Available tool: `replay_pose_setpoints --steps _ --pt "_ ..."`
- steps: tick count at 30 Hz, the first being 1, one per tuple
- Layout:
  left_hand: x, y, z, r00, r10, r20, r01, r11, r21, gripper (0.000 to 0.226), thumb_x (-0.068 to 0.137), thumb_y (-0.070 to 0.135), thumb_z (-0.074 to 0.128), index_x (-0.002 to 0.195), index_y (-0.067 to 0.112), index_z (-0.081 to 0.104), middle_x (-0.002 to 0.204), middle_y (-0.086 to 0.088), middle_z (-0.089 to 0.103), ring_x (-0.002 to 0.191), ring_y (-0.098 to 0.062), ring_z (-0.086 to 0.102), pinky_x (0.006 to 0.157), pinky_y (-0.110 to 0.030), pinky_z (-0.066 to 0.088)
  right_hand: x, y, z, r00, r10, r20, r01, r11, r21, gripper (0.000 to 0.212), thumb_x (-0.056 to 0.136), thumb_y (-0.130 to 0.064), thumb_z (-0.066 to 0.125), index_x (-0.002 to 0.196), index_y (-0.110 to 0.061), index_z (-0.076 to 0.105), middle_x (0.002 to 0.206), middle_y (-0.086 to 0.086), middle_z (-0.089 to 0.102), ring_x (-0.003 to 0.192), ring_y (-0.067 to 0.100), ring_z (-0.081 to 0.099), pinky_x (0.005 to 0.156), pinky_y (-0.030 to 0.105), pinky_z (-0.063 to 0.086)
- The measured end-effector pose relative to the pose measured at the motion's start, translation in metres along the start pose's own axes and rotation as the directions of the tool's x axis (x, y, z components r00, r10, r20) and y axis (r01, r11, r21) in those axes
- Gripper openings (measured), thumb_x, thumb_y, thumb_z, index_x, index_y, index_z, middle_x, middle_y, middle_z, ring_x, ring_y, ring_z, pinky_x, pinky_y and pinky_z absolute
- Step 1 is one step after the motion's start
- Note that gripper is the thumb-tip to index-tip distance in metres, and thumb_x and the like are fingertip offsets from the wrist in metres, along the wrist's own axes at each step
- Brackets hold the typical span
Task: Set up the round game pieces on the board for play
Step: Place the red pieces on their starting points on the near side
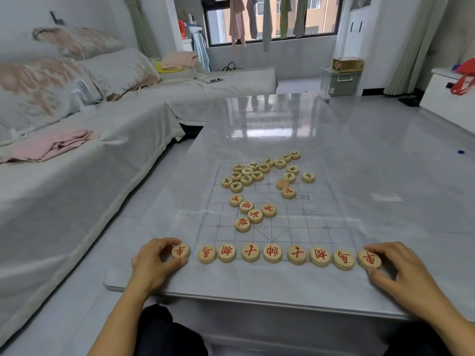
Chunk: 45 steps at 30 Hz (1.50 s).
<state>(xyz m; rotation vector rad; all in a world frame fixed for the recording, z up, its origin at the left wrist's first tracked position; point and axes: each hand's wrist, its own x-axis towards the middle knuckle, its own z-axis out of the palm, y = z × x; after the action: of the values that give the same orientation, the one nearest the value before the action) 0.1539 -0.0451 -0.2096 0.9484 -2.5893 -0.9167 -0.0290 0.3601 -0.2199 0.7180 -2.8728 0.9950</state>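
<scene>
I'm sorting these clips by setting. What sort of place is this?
Most likely a home living room: a covered sofa with cushions, clothes drying at the window, and a low glossy table bearing the game board.
</scene>
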Motion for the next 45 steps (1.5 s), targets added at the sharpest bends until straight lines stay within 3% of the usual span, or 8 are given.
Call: replay_pose_setpoints --steps 5,9,12,16,19,33,40,45 --pt "-0.005 -0.001 -0.001 0.996 0.079 0.05 -0.077 0.996 -0.048 0.035 0.06 0.046 0.066 0.089 0.06 0.051 0.1 0.016 0.058 0.099 -0.016 0.054 0.095 -0.047 0.042 0.0 -0.001 -0.001 1.0 -0.005 -0.011 0.006 1.0 0.026 0.054 0.07 -0.007 0.075 0.089 -0.049 0.046 0.094 -0.014 0.052 0.092 0.021 0.051 0.084 0.039 0.04" --pt "-0.004 0.001 0.001 0.993 0.106 0.044 -0.105 0.994 -0.027 0.043 0.072 0.028 0.076 0.09 0.058 0.051 0.1 0.019 0.055 0.101 -0.015 0.053 0.099 -0.044 0.039 -0.001 0.001 0.0 0.999 -0.036 -0.011 0.036 0.999 0.026 0.05 0.073 -0.015 0.073 0.089 -0.056 0.048 0.095 -0.021 0.05 0.092 0.021 0.051 0.084 0.038 0.04" --pt "-0.002 0.001 0.003 0.994 0.105 0.032 -0.105 0.994 -0.016 0.044 0.073 0.024 0.076 0.089 0.056 0.049 0.099 0.017 0.055 0.1 -0.014 0.052 0.098 -0.043 0.039 0.0 0.002 0.002 0.998 -0.056 -0.012 0.056 0.998 0.026 0.064 0.073 -0.02 0.072 0.094 -0.071 0.039 0.099 -0.026 0.048 0.09 0.015 0.048 0.084 0.037 0.04" --pt "-0.002 -0.001 0.005 0.992 0.121 0.023 -0.121 0.993 -0.007 0.04 0.074 0.025 0.075 0.093 0.052 0.052 0.102 0.013 0.057 0.099 -0.015 0.053 0.097 -0.043 0.039 0.0 0.001 0.002 0.999 -0.046 -0.021 0.047 0.999 0.024 0.054 0.071 -0.008 0.074 0.092 -0.051 0.048 0.096 -0.024 0.048 0.093 0.022 0.052 0.083 0.038 0.04" --pt "-0.001 -0.002 0.006 0.991 0.133 0.018 -0.133 0.991 -0.003 0.044 0.074 0.025 0.075 0.09 0.056 0.049 0.101 0.012 0.057 0.098 -0.014 0.052 0.096 -0.042 0.039 0.0 0.001 0.002 0.999 -0.046 -0.017 0.047 0.999 0.014 0.038 0.073 -0.015 0.072 0.098 -0.036 0.052 0.093 -0.017 0.05 0.093 0.021 0.052 0.083 0.038 0.04" --pt "-0.001 -0.004 0.01 0.989 0.147 -0.001 -0.147 0.989 0.001 0.035 0.074 0.024 0.075 0.096 0.045 0.058 0.102 0.01 0.059 0.098 -0.012 0.049 0.093 -0.036 0.034 -0.001 0.002 0.001 1.0 -0.029 0.007 0.029 1.0 0.011 0.039 0.073 -0.012 0.072 0.1 -0.034 0.053 0.098 -0.025 0.046 0.093 0.015 0.048 0.086 0.036 0.039" --pt "-0.002 -0.003 0.01 0.991 0.136 -0.001 -0.136 0.99 0.029 0.035 0.074 0.025 0.075 0.099 0.042 0.059 0.103 0.01 0.059 0.098 -0.012 0.049 0.089 -0.032 0.03 0.0 0.004 0.003 1.0 -0.013 0.009 0.013 0.999 -0.039 0.036 0.074 -0.016 0.072 0.105 -0.028 0.057 0.098 -0.009 0.052 0.093 0.015 0.047 0.082 0.034 0.035" --pt "-0.003 -0.001 0.009 0.992 0.128 -0.002 -0.127 0.991 0.036 0.034 0.074 0.026 0.075 0.098 0.043 0.058 0.102 0.011 0.059 0.099 -0.012 0.049 0.089 -0.032 0.031 0.0 0.002 0.002 1.0 0.0 0.013 0.001 0.998 -0.067 0.038 0.073 -0.012 0.073 0.105 -0.024 0.059 0.096 -0.012 0.049 0.092 0.014 0.046 0.082 0.033 0.033"
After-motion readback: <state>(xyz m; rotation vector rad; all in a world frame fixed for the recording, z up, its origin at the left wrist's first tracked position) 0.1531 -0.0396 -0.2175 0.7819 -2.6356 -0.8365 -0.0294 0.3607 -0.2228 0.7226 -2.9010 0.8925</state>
